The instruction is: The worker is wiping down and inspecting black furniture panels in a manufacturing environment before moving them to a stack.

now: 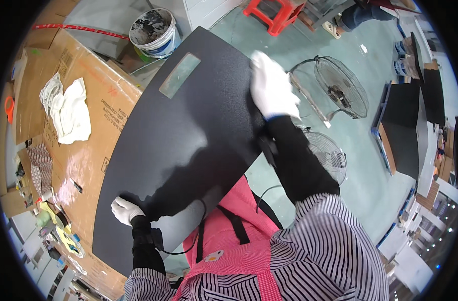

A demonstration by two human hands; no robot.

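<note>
A large dark grey, curved-sided panel [154, 145] with a rectangular cut-out near its far end spans the middle of the view. My right hand [273, 88], in a white glove, grips the panel's right edge near the far end; its fingertips are partly hidden. On the panel's lower left face rests my left hand [124, 210], also gloved, with the fingers curled in. Whatever may be under those fingers is hidden. A dark shadow of my arm and body falls across the panel.
Left of the panel, a cardboard-covered table [96, 118] bears white gloves [71, 110] and a small dark tool [76, 185]. Beyond stand a stained bucket [154, 32] and a red stool [274, 15]. Floor fans [342, 88] stand to the right; a person's leg [364, 17] shows far right.
</note>
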